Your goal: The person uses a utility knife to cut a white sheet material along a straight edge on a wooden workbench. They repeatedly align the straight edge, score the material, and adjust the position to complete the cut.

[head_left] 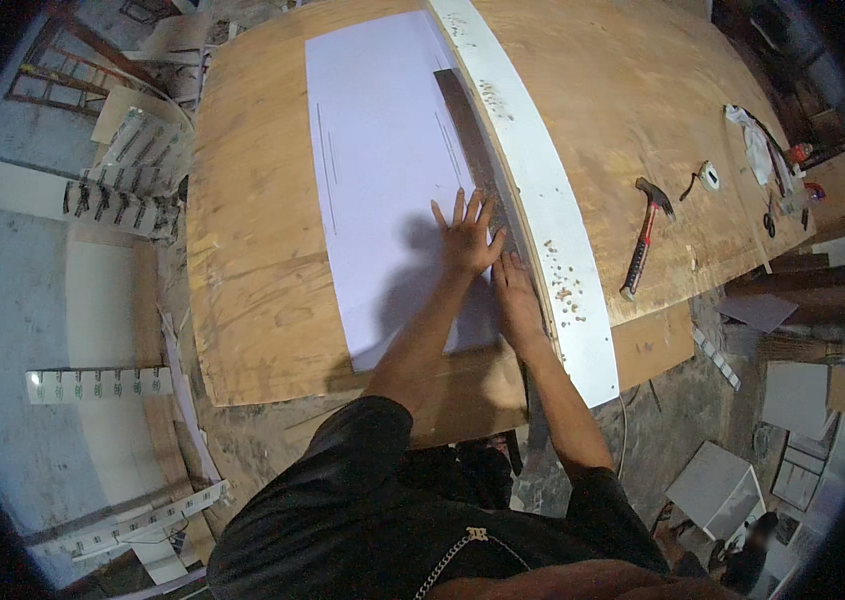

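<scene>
A long pale lilac-white sheet [378, 130] lies flat on the wooden worktable. Along its right edge runs a narrow dark strip [460, 112], beside a long white board [518, 130] dotted with small bits that look like screws. My left hand [467, 243] rests with fingers spread at the sheet's right edge, its fingertips by the dark strip. Just nearer to me, my right hand [517, 298] lies with fingers stretched along the strip, against the white board's left side. The thumb side of the left hand meets the right fingertips. Neither hand grips anything.
On the table's right part lie a claw hammer [644, 240] with a red-and-black handle, a tape measure [709, 176], a pair of dark scissors [770, 221] and a white bag-like thing [755, 145]. Panels [713, 485] lean at the lower right, near another person [746, 550].
</scene>
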Available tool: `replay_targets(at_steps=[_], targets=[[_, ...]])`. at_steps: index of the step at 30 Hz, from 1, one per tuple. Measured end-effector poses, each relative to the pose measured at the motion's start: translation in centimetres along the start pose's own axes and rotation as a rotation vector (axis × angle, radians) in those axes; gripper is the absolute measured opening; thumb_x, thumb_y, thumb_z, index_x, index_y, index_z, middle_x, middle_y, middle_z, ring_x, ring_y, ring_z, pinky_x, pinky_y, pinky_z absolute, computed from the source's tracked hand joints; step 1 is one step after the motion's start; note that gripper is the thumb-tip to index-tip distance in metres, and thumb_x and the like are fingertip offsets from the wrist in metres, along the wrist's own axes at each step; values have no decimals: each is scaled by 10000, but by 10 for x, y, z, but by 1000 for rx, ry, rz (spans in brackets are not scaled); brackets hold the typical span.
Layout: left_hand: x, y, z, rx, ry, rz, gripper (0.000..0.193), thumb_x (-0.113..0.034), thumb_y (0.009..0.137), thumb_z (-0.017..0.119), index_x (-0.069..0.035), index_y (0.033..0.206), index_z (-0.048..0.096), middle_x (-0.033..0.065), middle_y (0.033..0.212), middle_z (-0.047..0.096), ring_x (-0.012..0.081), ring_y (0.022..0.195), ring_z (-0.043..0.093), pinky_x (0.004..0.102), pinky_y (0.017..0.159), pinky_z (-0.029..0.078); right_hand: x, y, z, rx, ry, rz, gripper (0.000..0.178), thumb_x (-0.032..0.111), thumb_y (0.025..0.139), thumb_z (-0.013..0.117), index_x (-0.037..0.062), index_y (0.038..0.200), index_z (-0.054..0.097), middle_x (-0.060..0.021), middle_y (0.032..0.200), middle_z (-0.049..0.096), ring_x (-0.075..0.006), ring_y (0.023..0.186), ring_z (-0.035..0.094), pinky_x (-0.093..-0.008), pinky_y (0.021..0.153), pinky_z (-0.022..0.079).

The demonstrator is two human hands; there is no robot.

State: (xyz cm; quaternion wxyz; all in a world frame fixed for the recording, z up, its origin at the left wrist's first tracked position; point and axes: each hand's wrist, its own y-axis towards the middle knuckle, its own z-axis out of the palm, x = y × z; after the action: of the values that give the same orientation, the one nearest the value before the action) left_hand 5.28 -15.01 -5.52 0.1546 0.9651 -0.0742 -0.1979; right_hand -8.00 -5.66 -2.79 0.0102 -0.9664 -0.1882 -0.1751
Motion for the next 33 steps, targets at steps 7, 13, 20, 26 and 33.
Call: replay_targets(at_steps=[7,13,20,26,33], targets=[[-1,-1,5,-3,37,20,693,-479,834,637,-154,1424,476,97,1489,426,357,1428,310,768,1085,36,-8,1,12,-7,-73,4,580,-1,866,459,-43,1438,370,-224,1476,413,-384,1394,370,-485,1174,289],[3,-2,-1,-13,25,30,663,-465,840,629,-137,1402,506,102,1482,434,364,1423,324,761,1092,41,-5,5,21,-22,-53,-4,654,-62,817,484,-60,1454,334,-248,1486,384,-379,1431,312,-465,1189,258],[2,7,7,149,199,37,633,-488,905,522,-150,1438,464,57,1545,376,341,1461,269,756,1102,36,-4,9,28,16,-630,-41,493,71,861,467,-122,1315,472,-243,1390,485,-361,1316,447,-450,1132,334],[2,2,-2,216,199,9,691,-534,937,441,-149,1505,360,63,1586,305,328,1491,189,731,1118,15,6,-3,13,-4,-973,-148,567,252,923,474,-105,1363,468,-261,1447,433,-392,1378,368,-482,1196,233],[-15,9,-13,262,197,5,677,-539,956,419,-137,1499,371,86,1591,287,331,1493,173,715,1127,31,3,-17,-8,39,-658,-149,576,276,894,496,-112,1320,497,-237,1407,478,-367,1358,403,-462,1206,236]])
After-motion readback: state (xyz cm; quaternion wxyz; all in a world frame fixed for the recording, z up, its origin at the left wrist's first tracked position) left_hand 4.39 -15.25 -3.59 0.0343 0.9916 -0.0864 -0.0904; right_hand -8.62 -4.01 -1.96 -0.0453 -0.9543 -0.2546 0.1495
